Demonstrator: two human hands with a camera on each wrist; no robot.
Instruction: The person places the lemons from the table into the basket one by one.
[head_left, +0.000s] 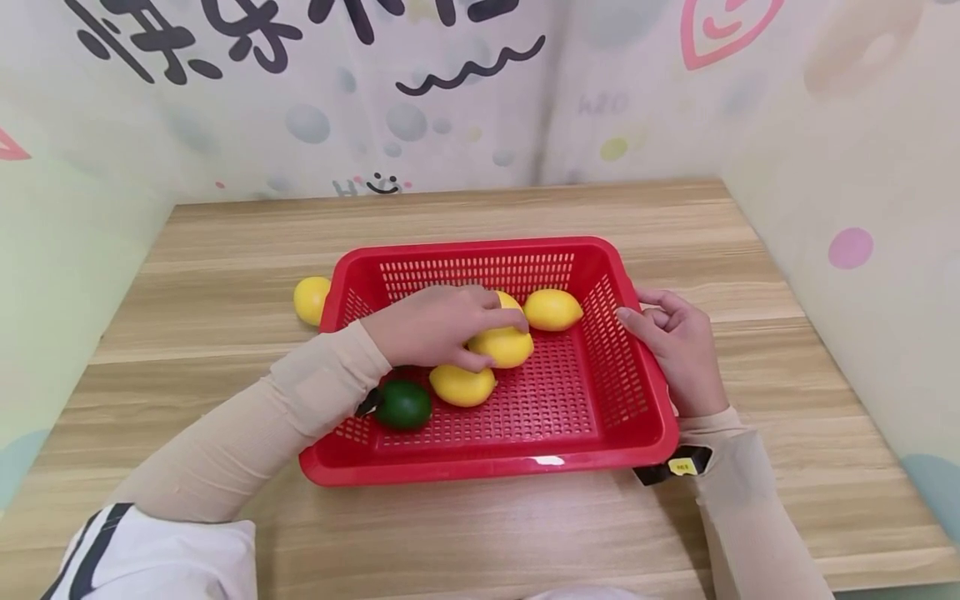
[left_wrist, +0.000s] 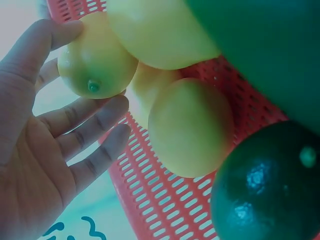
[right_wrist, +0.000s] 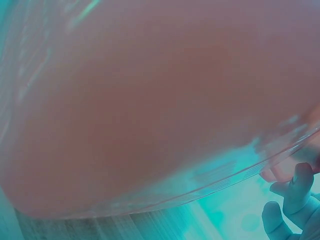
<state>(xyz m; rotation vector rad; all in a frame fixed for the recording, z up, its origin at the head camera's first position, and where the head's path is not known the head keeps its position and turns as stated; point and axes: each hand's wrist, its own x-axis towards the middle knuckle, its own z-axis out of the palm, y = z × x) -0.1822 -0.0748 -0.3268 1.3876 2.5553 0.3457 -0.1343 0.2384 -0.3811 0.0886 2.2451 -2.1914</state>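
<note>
My left hand (head_left: 442, 323) reaches into a red plastic basket (head_left: 480, 477) and holds a lemon (head_left: 504, 350) between thumb and fingers. In the left wrist view, the thumb and fingertips of the left hand (left_wrist: 45, 135) touch the sides of that lemon (left_wrist: 97, 60). Around it in the basket lie more lemons, one at the right (head_left: 553, 310) and one nearer me (head_left: 462, 387). A dark green fruit (head_left: 405, 406) rests at the near left, under my wrist. My right hand (head_left: 681, 354) grips the basket's right rim, thumb on top.
Outside the basket, another yellow fruit (head_left: 311, 300) sits against its left side, partly hidden by the rim. The basket stands on a wood-grain table (head_left: 480, 533). Printed walls (head_left: 480, 133) enclose the back and both sides.
</note>
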